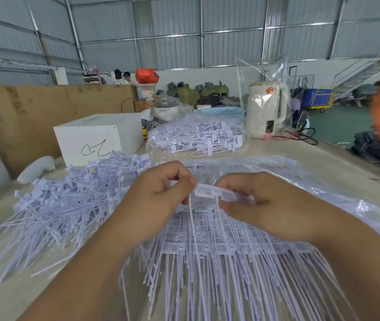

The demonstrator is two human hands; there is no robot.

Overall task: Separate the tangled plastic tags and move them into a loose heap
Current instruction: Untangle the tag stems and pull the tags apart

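I see one white tag (204,190) pinched at its flat head between both hands, its thin tail hanging down over the joined bundle of tags (219,246) lying on clear plastic near me. My left hand (159,193) curls fingers round the tag's left edge; my right hand (263,205) grips the adjoining strip. The loose heap (68,198) lies left on the table (337,163), a bagged batch (196,137) beyond.
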